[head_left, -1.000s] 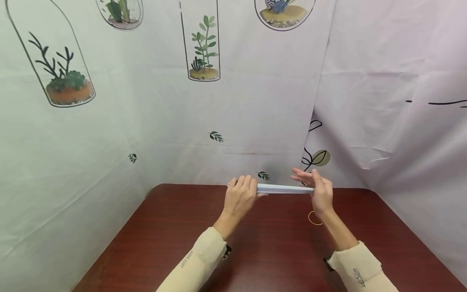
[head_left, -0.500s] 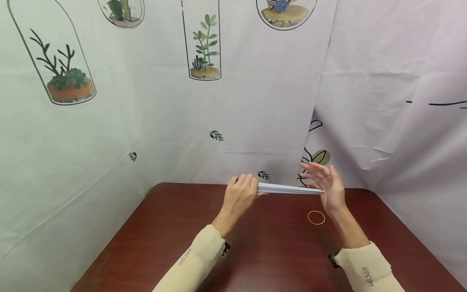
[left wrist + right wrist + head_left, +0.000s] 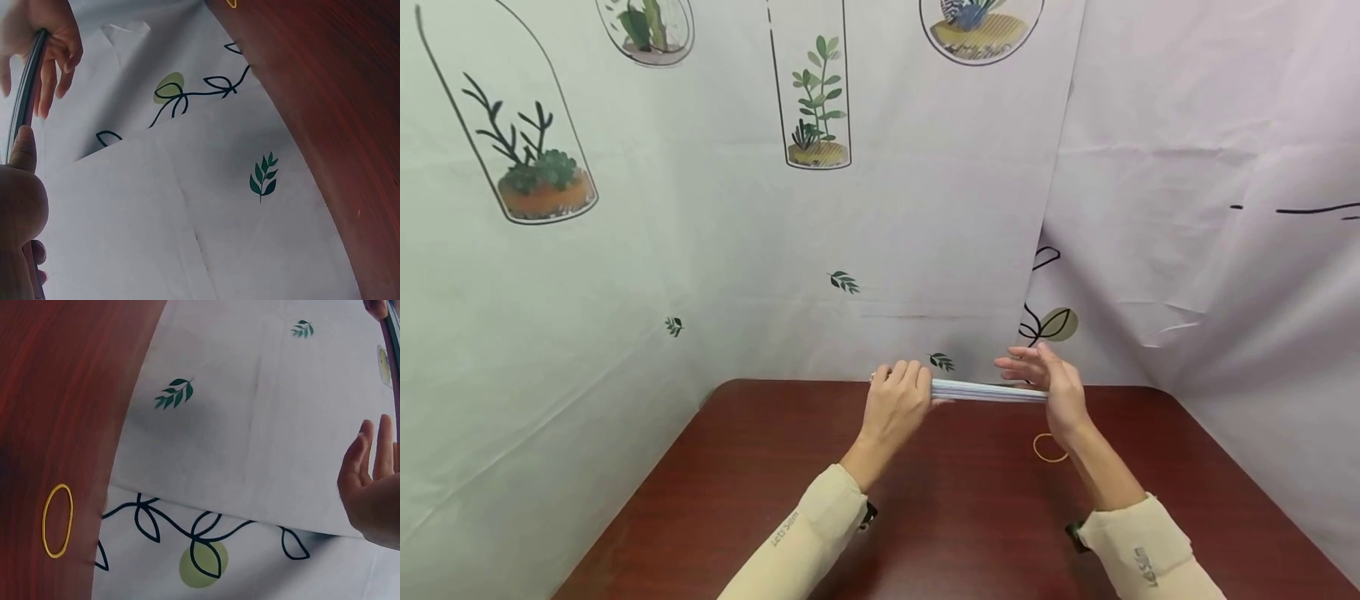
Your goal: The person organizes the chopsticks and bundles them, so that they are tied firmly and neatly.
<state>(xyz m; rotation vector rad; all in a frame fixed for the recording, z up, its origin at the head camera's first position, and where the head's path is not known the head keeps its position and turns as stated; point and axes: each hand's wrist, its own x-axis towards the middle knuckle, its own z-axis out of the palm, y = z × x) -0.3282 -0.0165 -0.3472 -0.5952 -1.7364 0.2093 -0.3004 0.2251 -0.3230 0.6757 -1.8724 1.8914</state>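
My left hand [image 3: 895, 404] grips the left end of a thin stack of sheets [image 3: 988, 390], held edge-on above the table. Pale layered edges show along its length. At the other end, my right hand [image 3: 1062, 400] touches the stack with its palm side. Its fingers extend loosely and are not wrapped round the sheets. In the left wrist view, the left thumb [image 3: 24, 150] lies along the stack [image 3: 28, 81], whose far end meets the right palm. The right wrist view catches the right hand [image 3: 378, 500] at the edge, beside part of the stack [image 3: 393, 356].
A yellow rubber band [image 3: 1036, 448] lies on the dark red wooden table [image 3: 760, 467], below the right hand. Behind the table hangs a white cloth [image 3: 925, 233] printed with plants and leaves; it also covers the left and right sides.
The right hand moved outward to the right, reaching the stack's tip, then came back left against its end. The left hand keeps its grip almost in place.
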